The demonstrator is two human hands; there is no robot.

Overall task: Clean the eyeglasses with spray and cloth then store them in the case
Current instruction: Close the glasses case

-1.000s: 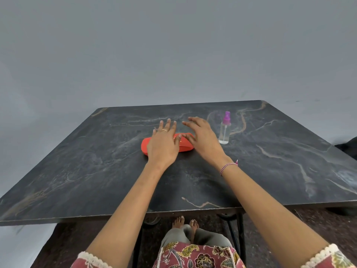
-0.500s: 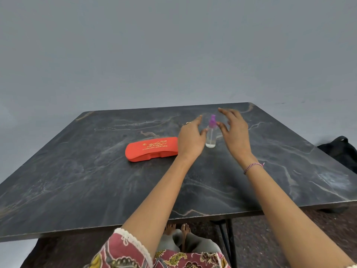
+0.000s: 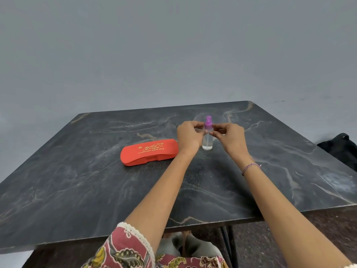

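Observation:
A small clear spray bottle (image 3: 207,143) with a purple cap stands upright on the dark marble table (image 3: 87,190), towards the far side. My left hand (image 3: 188,135) and my right hand (image 3: 230,137) pinch it from either side, just below the cap. A closed red eyeglass case (image 3: 148,152) with gold lettering lies flat on the table just left of my left wrist. No eyeglasses or cloth are in view.
A black bag (image 3: 342,149) sits on the floor beyond the table's right edge. A plain grey wall stands behind the table. My knees and feet show under the table's near edge.
Both hands left the red case, moved right to the spray bottle and closed their fingertips on it below the cap. The case lies uncovered.

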